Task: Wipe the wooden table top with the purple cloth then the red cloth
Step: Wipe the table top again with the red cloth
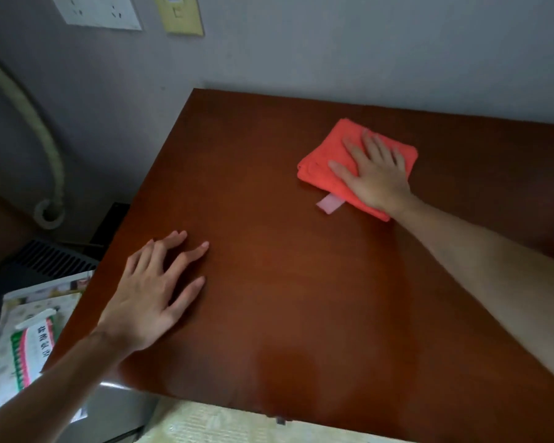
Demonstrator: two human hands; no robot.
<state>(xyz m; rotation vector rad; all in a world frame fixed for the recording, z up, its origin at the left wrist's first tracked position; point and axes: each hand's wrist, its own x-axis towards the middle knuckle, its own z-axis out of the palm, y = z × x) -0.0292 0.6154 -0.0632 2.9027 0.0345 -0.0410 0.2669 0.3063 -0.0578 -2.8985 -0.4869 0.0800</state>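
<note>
Red cloth (339,161), folded into a thick pad, lies on the far right part of the wooden table top (301,282), and from the head camera I see my right hand (376,174) pressed flat on it, fingers spread apart, palm down. A pale tag (330,203) sticks out from the cloth's near edge. My left hand (151,298) rests flat on the bare wood near the left edge, fingers splayed, holding nothing. Beyond the table's left side sits a printed package (29,340), with wall sockets (96,11) above.
</note>
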